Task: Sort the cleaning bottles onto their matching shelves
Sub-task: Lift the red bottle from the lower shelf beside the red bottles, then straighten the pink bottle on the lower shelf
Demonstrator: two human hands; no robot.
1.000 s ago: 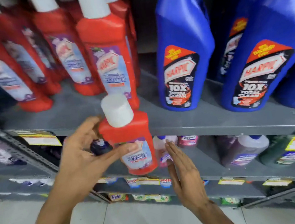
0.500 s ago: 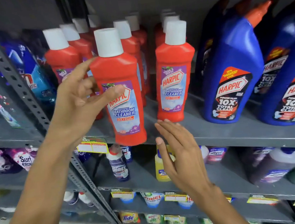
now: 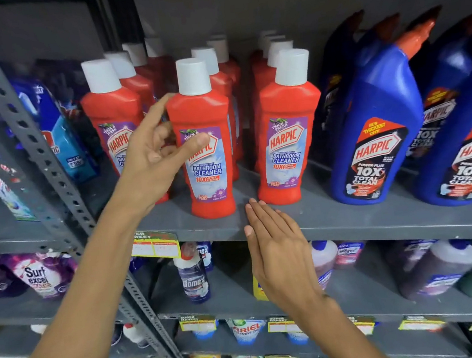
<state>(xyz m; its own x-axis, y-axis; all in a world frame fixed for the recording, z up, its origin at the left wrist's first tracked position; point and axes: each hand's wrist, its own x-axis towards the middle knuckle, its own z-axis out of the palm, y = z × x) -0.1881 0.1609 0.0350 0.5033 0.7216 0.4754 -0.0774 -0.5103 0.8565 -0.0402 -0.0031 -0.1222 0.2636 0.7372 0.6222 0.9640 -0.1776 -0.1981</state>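
My left hand [image 3: 152, 156] grips the red bathroom cleaner bottle [image 3: 205, 141] — standing on the grey shelf [image 3: 351, 218] among its red twins, blue bottles [image 3: 376, 133] at three o'clock; my right hand [image 3: 278, 250] hovers flat and empty at five o'clock — ready to steady it

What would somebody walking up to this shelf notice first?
Probably the red Harpic bathroom cleaner bottle at the front of the grey shelf, upright with the left hand around its side. Behind and beside it stand rows of matching red bottles, and to the right the big blue Harpic toilet cleaner bottles. The right hand is open and flat below the shelf edge.
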